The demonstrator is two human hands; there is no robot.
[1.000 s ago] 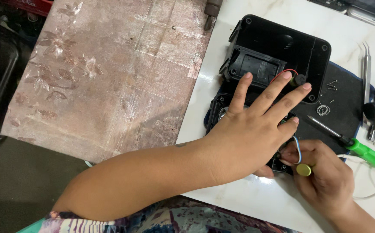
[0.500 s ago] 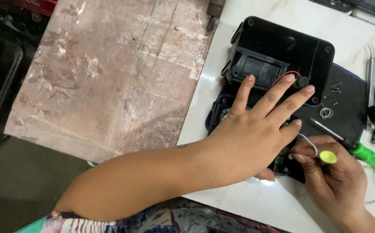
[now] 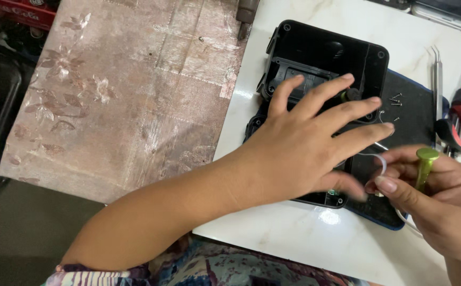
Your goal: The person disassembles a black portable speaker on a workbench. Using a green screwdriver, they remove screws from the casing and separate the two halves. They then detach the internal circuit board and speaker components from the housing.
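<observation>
While the left hand (image 3: 299, 153) is lying flat with fingers spread on the open black casing (image 3: 326, 58) at upper centre, the right hand (image 3: 442, 206) at lower right is gripping a green-handled screwdriver (image 3: 425, 164), seemingly mid-unscrewing and needing careful tip alignment, on a white table (image 3: 304, 238) beside floral cloth (image 3: 113, 90).

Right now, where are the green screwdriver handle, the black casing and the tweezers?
green screwdriver handle (image 3: 426, 159): head view, its rounded top.
black casing (image 3: 323, 45): head view, upper inside wall.
tweezers (image 3: 438, 79): head view, mid shaft.
</observation>
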